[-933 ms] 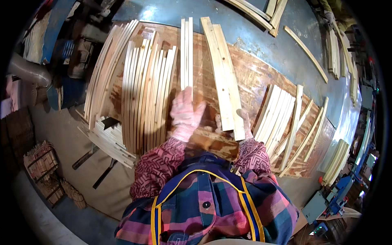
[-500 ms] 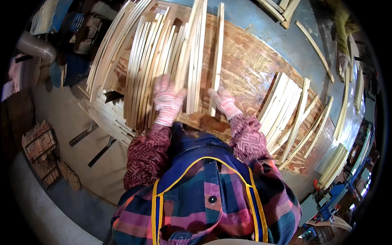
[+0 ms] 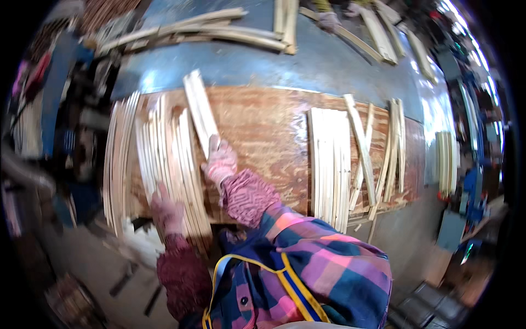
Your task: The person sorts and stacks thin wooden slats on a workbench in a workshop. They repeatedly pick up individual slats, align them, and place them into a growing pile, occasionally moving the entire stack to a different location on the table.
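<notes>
My right hand point(image 3: 221, 160), in a pale pink-and-white glove, is closed around the near end of a few wooden strips point(image 3: 198, 107) held together. The strips slant away from me toward the far left, and their far end passes the board's far edge. Beside them on the left lies a row of long, narrow wooden strips point(image 3: 164, 140). My left hand point(image 3: 167, 213), in a matching glove, rests on the near part of that row. Its fingers are stretched out, slightly smeared by motion.
A reddish-brown plywood board point(image 3: 263, 142) lies under the work. Another bundle of strips point(image 3: 120, 164) stands at its left; a light stack point(image 3: 330, 164) and crossed strips point(image 3: 360, 148) lie right. Beyond, a blue-grey table point(image 3: 241, 68) bears more wood. A co-worker's gloved hand point(image 3: 329, 22) is at the far side.
The view has swung right. My right hand has moved left, and the separate strips are now together in its grasp. My left hand has shifted left and nearer, onto the row.
</notes>
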`<state>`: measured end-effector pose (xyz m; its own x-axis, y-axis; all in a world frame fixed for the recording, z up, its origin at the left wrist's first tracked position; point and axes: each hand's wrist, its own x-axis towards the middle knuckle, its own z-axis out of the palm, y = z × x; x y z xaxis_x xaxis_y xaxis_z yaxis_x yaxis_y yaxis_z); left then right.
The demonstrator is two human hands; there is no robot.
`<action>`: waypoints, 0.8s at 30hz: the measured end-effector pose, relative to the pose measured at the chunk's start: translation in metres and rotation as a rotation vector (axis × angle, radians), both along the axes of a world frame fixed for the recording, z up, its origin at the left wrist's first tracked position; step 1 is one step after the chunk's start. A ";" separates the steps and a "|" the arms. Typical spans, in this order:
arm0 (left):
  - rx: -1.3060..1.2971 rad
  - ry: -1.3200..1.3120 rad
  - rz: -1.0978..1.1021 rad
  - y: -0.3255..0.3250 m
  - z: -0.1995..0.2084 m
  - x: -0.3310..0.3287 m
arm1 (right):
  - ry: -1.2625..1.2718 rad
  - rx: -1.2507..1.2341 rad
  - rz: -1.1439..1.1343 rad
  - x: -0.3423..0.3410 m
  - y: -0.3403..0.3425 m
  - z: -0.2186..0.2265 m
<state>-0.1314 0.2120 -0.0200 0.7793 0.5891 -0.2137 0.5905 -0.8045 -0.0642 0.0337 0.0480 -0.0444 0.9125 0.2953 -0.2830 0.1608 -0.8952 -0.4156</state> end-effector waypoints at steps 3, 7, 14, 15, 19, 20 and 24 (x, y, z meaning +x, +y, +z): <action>0.025 -0.292 -0.066 -0.029 0.019 0.013 | 0.154 0.079 -0.258 0.019 -0.006 0.004; -1.052 -0.530 0.249 -0.082 -0.031 0.023 | 0.814 1.210 -0.537 0.011 -0.070 0.022; -0.903 -0.022 -0.098 -0.159 -0.016 0.050 | 0.228 0.560 -0.317 -0.037 -0.158 -0.099; -0.905 0.178 -0.121 -0.158 -0.025 0.054 | 0.183 0.500 -0.286 -0.042 -0.169 -0.127; -1.084 0.210 -0.162 -0.154 -0.084 0.051 | -0.313 0.096 0.408 -0.017 -0.207 -0.159; -1.121 0.107 -0.062 -0.143 -0.113 0.031 | 0.231 0.361 0.058 -0.015 -0.175 -0.091; -1.232 -0.015 -0.057 -0.151 -0.124 0.034 | 0.643 0.673 -0.513 -0.020 -0.183 -0.050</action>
